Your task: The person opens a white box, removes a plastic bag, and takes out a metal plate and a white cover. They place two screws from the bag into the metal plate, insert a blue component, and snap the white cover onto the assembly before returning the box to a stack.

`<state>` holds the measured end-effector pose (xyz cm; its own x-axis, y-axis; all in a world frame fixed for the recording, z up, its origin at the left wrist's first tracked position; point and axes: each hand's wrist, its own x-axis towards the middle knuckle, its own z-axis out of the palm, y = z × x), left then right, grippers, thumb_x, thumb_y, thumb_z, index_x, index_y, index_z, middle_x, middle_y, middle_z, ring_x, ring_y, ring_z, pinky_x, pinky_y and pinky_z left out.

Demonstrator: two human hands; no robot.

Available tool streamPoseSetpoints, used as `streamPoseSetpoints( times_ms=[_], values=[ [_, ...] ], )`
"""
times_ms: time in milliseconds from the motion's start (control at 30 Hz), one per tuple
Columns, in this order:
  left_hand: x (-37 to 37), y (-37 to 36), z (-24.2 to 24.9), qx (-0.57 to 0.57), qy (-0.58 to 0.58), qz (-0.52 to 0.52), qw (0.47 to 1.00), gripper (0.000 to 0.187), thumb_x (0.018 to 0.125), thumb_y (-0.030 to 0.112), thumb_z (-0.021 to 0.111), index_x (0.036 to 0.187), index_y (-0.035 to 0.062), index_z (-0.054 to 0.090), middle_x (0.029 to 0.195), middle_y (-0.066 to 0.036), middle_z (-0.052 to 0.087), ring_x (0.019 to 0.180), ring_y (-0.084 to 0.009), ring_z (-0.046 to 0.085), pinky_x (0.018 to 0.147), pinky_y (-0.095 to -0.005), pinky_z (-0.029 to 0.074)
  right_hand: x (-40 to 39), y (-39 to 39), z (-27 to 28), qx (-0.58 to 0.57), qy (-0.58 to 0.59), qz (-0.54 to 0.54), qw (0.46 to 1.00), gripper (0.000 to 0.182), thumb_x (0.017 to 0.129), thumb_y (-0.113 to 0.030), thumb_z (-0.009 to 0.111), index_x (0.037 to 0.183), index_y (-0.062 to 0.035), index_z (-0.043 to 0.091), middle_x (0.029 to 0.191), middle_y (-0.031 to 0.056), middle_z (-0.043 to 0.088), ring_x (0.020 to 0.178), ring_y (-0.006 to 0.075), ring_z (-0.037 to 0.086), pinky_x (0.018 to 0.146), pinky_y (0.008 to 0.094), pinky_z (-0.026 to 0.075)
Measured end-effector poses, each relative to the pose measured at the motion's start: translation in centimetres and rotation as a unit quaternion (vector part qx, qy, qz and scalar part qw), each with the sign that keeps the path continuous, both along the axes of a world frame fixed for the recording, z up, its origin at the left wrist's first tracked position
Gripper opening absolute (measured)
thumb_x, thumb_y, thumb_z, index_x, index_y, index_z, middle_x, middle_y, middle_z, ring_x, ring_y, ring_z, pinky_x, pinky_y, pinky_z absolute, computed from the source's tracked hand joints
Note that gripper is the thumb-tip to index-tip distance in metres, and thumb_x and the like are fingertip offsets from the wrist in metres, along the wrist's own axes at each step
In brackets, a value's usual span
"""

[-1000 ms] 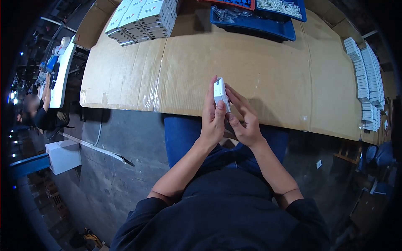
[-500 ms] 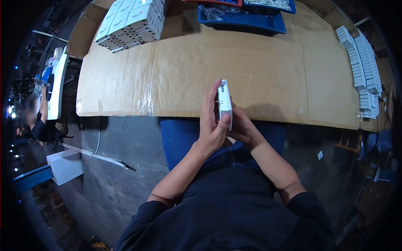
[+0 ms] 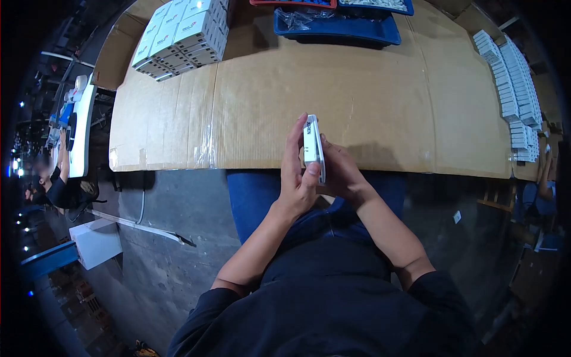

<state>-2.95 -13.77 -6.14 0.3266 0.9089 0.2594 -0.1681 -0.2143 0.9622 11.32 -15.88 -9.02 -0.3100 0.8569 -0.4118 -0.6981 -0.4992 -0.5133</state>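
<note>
A small flat white box (image 3: pixel 310 146) with black lettering along its narrow side stands nearly upright in front of me, over the table's near edge. My left hand (image 3: pixel 296 175) is closed on its left side, the thumb pressing the lower end and the fingers running up along it. Against the other face lies my right hand (image 3: pixel 340 169), its fingers partly hidden behind the box. The cardboard-covered table (image 3: pixel 285 107) spreads out beyond both hands.
Stacked white boxes (image 3: pixel 184 35) stand at the back left. Blue trays (image 3: pixel 339 35) and a red tray (image 3: pixel 291 3) sit at the back. Rows of small white boxes (image 3: pixel 505 83) line the right end. People work at far left (image 3: pixel 56 184) and far right (image 3: pixel 544 184).
Both hands and the box have shifted slightly left, and the box has turned so more of its lettered side shows. A person's arm now shows at the far right.
</note>
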Motion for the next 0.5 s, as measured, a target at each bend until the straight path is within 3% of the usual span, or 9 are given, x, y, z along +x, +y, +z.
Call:
streamPoseSetpoints(
  times_ms=[100,200,333,367,500],
  values=[
    [-0.5,0.1,-0.4,-0.012,0.007,-0.003,1.000,0.097,0.095,0.056,0.059,0.159,-0.0082,0.024,0.159,-0.026,0.033,0.146,-0.0353,0.038,0.121,-0.0466,0.029,-0.4,0.1,1.6,0.004,-0.102,-0.069,0.992,0.048,0.107,-0.046,0.056,0.137,-0.0081,0.056,0.115,0.0097,0.067,0.100,0.0177,0.066,0.082,0.0358,0.055],
    [-0.6,0.5,-0.8,0.040,0.045,0.018,0.998,0.102,0.092,0.059,0.062,0.158,-0.0088,0.024,0.157,-0.027,0.036,0.143,-0.0369,0.040,0.120,-0.0472,0.030,-0.3,-0.3,3.6,0.034,-0.074,-0.082,0.993,0.049,0.107,-0.045,0.057,0.139,-0.0077,0.055,0.119,0.0097,0.065,0.103,0.0169,0.064,0.083,0.0354,0.055],
    [-0.3,0.7,-1.0,0.089,0.055,0.044,0.994,0.105,0.091,0.061,0.062,0.158,-0.0093,0.024,0.149,-0.027,0.043,0.138,-0.0371,0.044,0.117,-0.0472,0.033,-1.9,-1.1,5.6,0.061,-0.178,-0.088,0.978,0.050,0.106,-0.033,0.062,0.145,-0.0037,0.051,0.129,0.0110,0.062,0.115,0.0155,0.060,0.096,0.0308,0.052],
    [-0.1,0.7,-0.8,0.092,0.065,0.068,0.991,0.102,0.092,0.063,0.060,0.155,-0.0098,0.029,0.143,-0.027,0.047,0.133,-0.0385,0.047,0.112,-0.0477,0.038,-2.5,-1.1,5.9,0.088,-0.177,-0.104,0.975,0.050,0.106,-0.027,0.063,0.146,-0.0003,0.049,0.132,0.0124,0.061,0.119,0.0162,0.059,0.102,0.0303,0.049],
    [-0.6,1.0,-1.7,0.145,0.104,0.108,0.978,0.094,0.094,0.065,0.056,0.149,-0.0098,0.039,0.139,-0.028,0.050,0.128,-0.0408,0.051,0.105,-0.0487,0.043,-3.6,-1.4,5.7,0.125,-0.184,-0.121,0.967,0.051,0.107,-0.026,0.061,0.147,0.0032,0.047,0.136,0.0144,0.060,0.122,0.0164,0.058,0.102,0.0311,0.049]
  ],
)
